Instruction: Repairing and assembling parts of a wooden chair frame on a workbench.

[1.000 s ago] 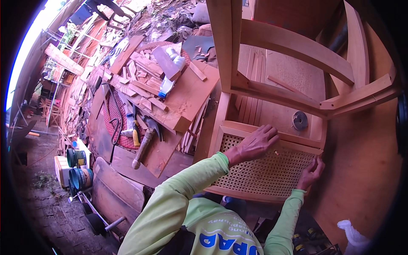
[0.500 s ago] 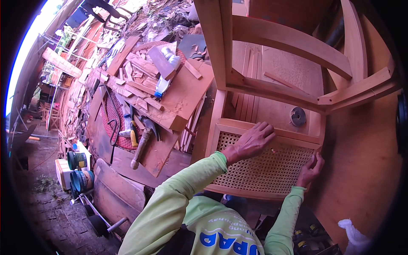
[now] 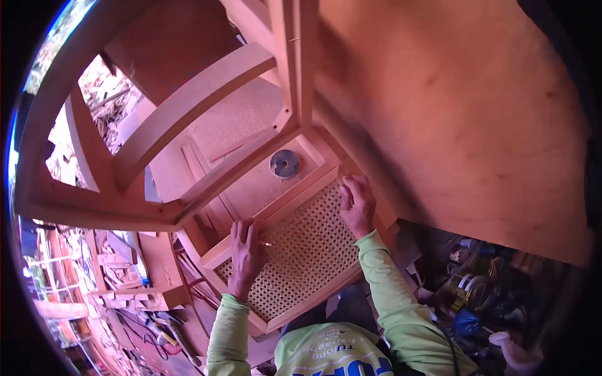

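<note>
A woven cane panel (image 3: 304, 238) in a pale wooden frame (image 3: 313, 309) lies in front of me, at the near side of an unpainted chair frame (image 3: 194, 103). My left hand (image 3: 248, 258) rests over the panel's far left part, its fingers curled at the far rail. A tiny light-coloured thing (image 3: 268, 243) shows beside its fingers, too small to name. At the panel's right end, my right hand (image 3: 358, 207) has its fingers bent round the frame's corner; the fingertips are partly hidden.
A dark round disc (image 3: 285, 164) lies on a board beyond the panel, with thin wooden strips nearby. A large brown wooden sheet (image 3: 451, 119) stands at right. Wood offcuts and tools lie at the lower left. Tins and clutter (image 3: 470, 288) fill the lower right.
My view has swung to the right, so the chair and panel appear turned and farther left. Both hands stay at the panel; the left one now sits nearer its left end.
</note>
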